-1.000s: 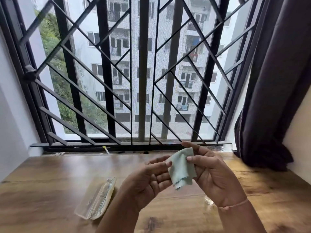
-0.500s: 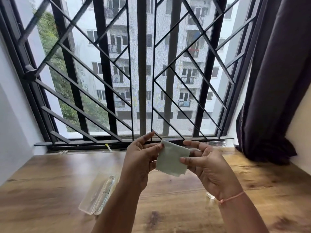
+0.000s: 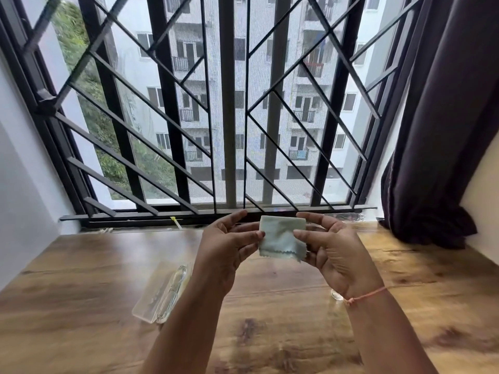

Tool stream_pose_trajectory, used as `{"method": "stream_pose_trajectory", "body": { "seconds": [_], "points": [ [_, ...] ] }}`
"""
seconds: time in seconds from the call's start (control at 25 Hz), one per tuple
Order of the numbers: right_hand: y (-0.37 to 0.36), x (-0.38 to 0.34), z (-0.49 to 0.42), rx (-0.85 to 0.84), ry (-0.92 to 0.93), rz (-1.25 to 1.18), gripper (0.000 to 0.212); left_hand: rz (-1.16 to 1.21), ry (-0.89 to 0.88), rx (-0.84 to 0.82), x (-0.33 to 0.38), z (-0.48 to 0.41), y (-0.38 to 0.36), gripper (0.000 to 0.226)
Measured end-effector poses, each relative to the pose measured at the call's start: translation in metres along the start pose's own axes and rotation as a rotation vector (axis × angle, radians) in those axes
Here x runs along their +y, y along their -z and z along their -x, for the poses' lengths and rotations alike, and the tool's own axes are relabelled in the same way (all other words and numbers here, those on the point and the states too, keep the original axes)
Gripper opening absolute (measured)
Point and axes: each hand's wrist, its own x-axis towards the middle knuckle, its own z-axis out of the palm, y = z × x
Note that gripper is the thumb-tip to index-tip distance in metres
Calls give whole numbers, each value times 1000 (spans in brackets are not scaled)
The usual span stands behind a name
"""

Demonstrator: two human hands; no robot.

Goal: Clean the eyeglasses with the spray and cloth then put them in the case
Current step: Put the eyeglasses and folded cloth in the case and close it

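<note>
A small pale green cloth (image 3: 282, 237) with a zigzag edge is held up above the wooden table (image 3: 81, 279). My left hand (image 3: 226, 249) pinches its left edge and my right hand (image 3: 334, 252) pinches its right edge, spreading it flat. A clear plastic case (image 3: 159, 291) lies open on the table, left of my left forearm, with the eyeglasses inside. A small clear object (image 3: 336, 294), mostly hidden, shows beside my right wrist.
A black window grille (image 3: 229, 130) runs along the back edge of the table. A dark curtain (image 3: 445, 130) hangs at the right. A white wall closes the left side.
The cloth went from bunched and folded between my hands to spread open. Both hands rose towards the window sill, and my left hand took hold of the cloth's left edge.
</note>
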Motion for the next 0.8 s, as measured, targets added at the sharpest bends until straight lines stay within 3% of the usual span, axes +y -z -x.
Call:
{"method": "stream_pose_trajectory", "body": {
  "seconds": [0.44,0.68,0.8],
  "points": [
    [5,-1,2,-74,182,122,48,-173,-183,-67,0,6,-2,46],
    [2,3,2,-81,163,35,39,-152,-199,-84,0,8,0,43],
    [0,4,2,-75,149,-22,25,-121,-210,-92,1,9,-1,41]
  ]
}}
